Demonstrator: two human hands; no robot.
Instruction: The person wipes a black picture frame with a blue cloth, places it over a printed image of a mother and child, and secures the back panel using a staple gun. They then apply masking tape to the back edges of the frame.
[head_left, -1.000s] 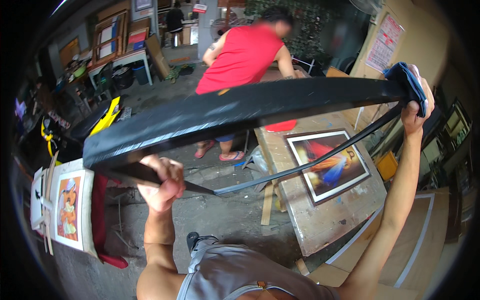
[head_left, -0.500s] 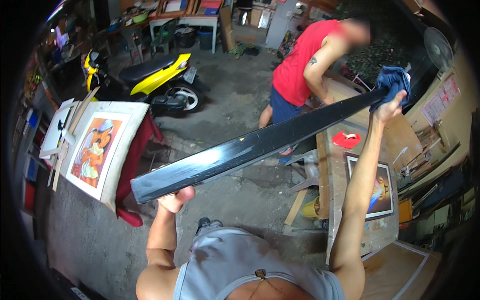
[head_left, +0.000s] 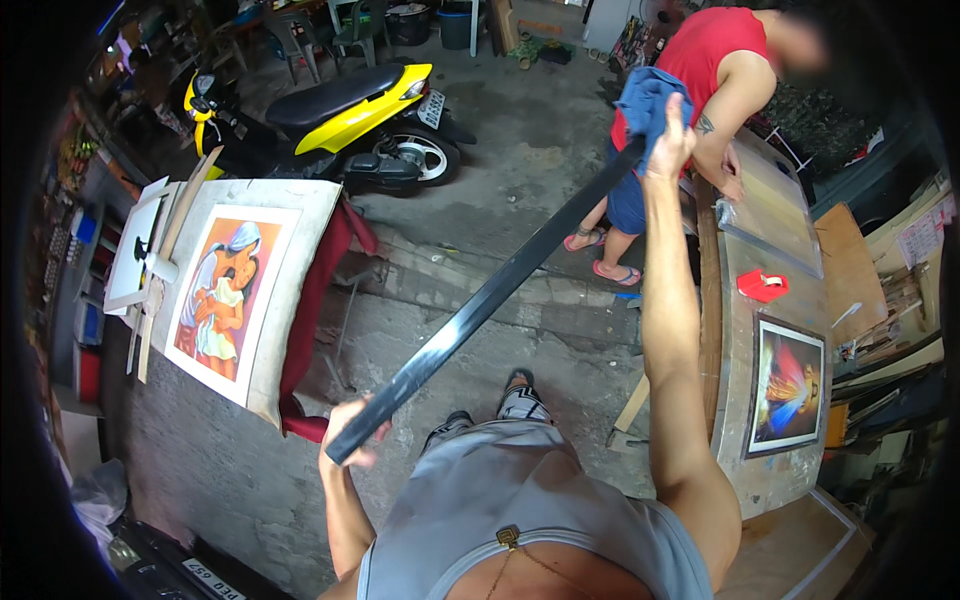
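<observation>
A long, glossy black strip (head_left: 484,308) slants across the view, its near end at the lower left and its far end at the upper right. My left hand (head_left: 345,436) grips the near end from beneath, its fingers partly hidden by the strip and a little blurred. At the far end, my right hand (head_left: 668,145) is closed on a crumpled blue cloth (head_left: 645,95) wrapped about the strip. The strip is held in the air over the concrete floor, with its narrow side turned more toward me.
A co-worker in a red top (head_left: 705,50) bends over the right-hand table (head_left: 735,330), which bears a red tape dispenser (head_left: 763,286) and a framed picture (head_left: 787,385). To the left, a print (head_left: 228,290) lies on another table. Beyond stands a yellow scooter (head_left: 350,125).
The strip has rotated to a steeper slant and onto its narrower side. My left hand has dropped lower, and my right hand with the cloth has shifted left and up in view.
</observation>
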